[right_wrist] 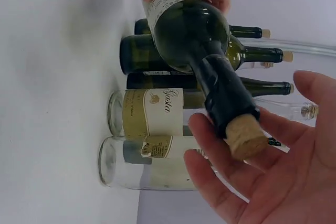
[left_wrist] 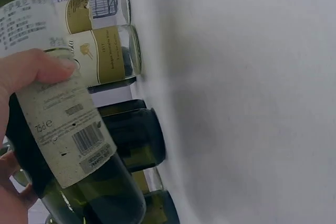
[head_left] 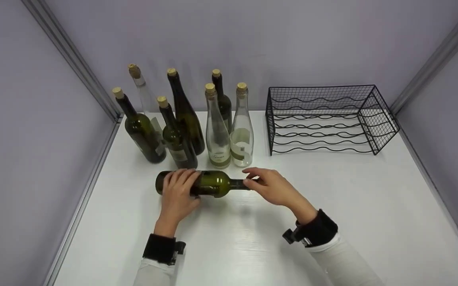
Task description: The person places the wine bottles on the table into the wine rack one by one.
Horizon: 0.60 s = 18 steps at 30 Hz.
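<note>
Over the table (head_left: 233,246), your left hand (head_left: 179,194) grips one bottle (head_left: 213,182); your right hand (head_left: 273,187), fingers spread, holds none. Seven others (head_left: 189,123) stand untouched.

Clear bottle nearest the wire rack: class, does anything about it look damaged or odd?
The label on this clear bottle looks torn: its edge appears ragged in both wrist views.

We have room at the right of the worktop (head_left: 372,210), nearer than the black wire wine rack (head_left: 378,119). Only a slim gap parts it from the rightmost clear bottle (head_left: 242,139). Leftward, six more corked bottles (head_left: 140,133) crowd us; a sideways green wine bottle (head_left: 213,183) bars their near side.
</note>
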### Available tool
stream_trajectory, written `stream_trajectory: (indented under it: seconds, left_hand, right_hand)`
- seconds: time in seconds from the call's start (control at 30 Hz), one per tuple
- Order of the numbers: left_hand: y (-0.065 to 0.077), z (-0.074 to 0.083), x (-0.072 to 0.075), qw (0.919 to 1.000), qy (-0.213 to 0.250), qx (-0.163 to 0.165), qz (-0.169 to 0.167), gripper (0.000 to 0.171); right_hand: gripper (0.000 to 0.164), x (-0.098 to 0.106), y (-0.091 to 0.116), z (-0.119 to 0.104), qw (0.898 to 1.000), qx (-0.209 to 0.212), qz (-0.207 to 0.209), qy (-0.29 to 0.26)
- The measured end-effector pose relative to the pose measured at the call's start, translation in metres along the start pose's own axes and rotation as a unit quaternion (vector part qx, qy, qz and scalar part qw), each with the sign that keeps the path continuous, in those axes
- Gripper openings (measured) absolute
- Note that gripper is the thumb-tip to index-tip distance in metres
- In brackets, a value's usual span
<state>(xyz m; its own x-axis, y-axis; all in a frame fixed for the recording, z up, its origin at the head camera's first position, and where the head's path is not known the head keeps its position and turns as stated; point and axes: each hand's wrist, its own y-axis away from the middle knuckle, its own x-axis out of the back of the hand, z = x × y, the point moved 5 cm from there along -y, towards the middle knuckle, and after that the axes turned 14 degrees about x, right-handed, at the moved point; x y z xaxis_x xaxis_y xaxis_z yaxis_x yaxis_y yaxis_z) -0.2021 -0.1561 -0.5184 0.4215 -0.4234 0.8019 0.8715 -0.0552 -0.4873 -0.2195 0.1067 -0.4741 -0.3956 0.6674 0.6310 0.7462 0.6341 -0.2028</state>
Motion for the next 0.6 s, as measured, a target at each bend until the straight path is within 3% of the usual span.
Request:
stream_trajectory:
  seconds: [0.1,0.3,0.43,0.6]
  left_hand:
    - [0.000,0.004,-0.002,0.9993,-0.015,-0.004,-0.034,0.070]
    - [-0.001,0.014,-0.003,0.9959,-0.018,-0.020,-0.086,0.070]
    - [-0.003,0.022,-0.005,0.9936,-0.021,-0.027,-0.108,0.069]
    - [-0.006,0.032,-0.006,0.9926,-0.016,-0.037,-0.115,0.068]
  right_hand:
    - [0.041,-0.005,-0.001,-0.002,0.996,0.008,-0.023,0.080]
    - [0.030,-0.014,0.000,0.001,0.979,0.028,-0.045,0.198]
    - [0.028,-0.019,0.001,0.006,0.973,0.033,-0.047,0.224]
    - [0.032,-0.024,0.006,0.014,0.976,0.031,-0.049,0.212]
